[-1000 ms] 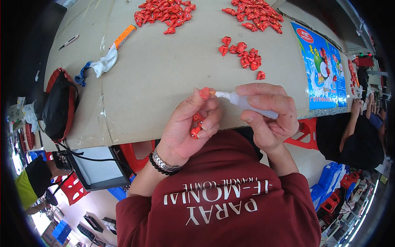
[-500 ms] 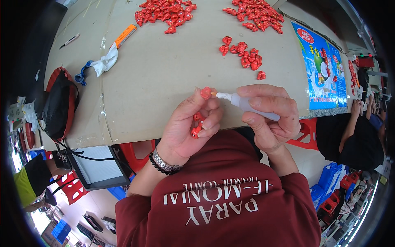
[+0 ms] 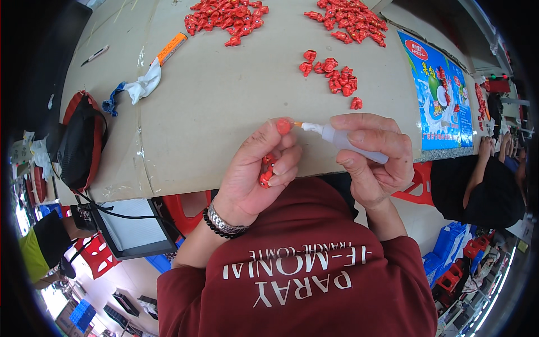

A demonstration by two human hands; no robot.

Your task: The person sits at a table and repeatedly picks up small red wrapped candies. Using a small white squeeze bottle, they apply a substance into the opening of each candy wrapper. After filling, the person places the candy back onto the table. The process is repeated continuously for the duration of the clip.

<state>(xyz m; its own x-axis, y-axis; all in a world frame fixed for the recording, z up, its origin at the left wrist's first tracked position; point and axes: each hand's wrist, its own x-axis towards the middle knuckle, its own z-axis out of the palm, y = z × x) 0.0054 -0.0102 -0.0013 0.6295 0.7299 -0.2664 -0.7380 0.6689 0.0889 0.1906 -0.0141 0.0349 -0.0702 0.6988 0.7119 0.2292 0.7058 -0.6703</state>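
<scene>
My left hand (image 3: pixel 255 171) pinches a small red plastic piece (image 3: pixel 284 126) between thumb and forefinger, with more red pieces (image 3: pixel 266 171) tucked under its curled fingers. My right hand (image 3: pixel 373 157) grips a small white squeeze bottle (image 3: pixel 343 140). The bottle's orange nozzle tip touches the pinched red piece. Both hands hover over the near edge of a cardboard-covered table (image 3: pixel 213 112).
A small cluster of red pieces (image 3: pixel 332 73) lies just beyond my hands, with two larger heaps (image 3: pixel 227 16) (image 3: pixel 351 19) at the far side. A white rag (image 3: pixel 140 87), an orange cutter (image 3: pixel 171 48), a black-and-red bag (image 3: pixel 81 140) and a blue printed sheet (image 3: pixel 438 95) are around. Another person (image 3: pixel 483 185) sits right.
None of note: the nozzle stays at the red piece, with only slight shifts of the hands.
</scene>
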